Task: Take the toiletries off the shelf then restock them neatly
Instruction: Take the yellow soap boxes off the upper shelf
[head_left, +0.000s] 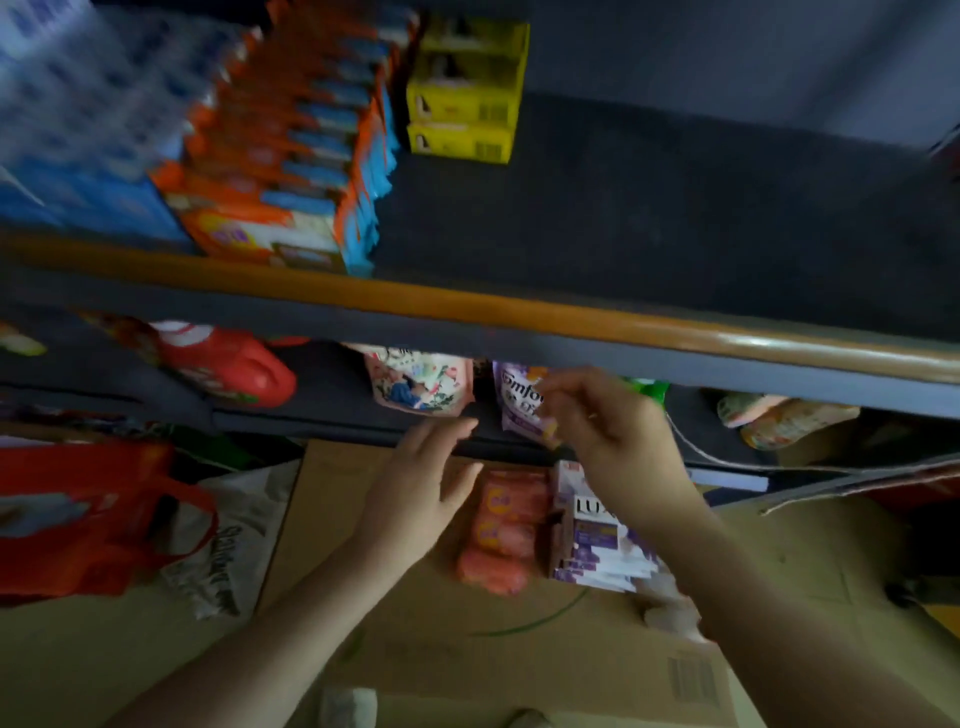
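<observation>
Right hand pinches purple pouch, upright at lower shelf front edge; left hand spread, empty.

The purple pouch on the lower shelf shows part of a word, "Comfo", with the rest hidden by a hand. The white and purple packs on the cardboard box read "LUX". The other labels are too blurred to read.

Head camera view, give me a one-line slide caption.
Right hand reaches a purple pouch on the shelf; left hand open.
</observation>
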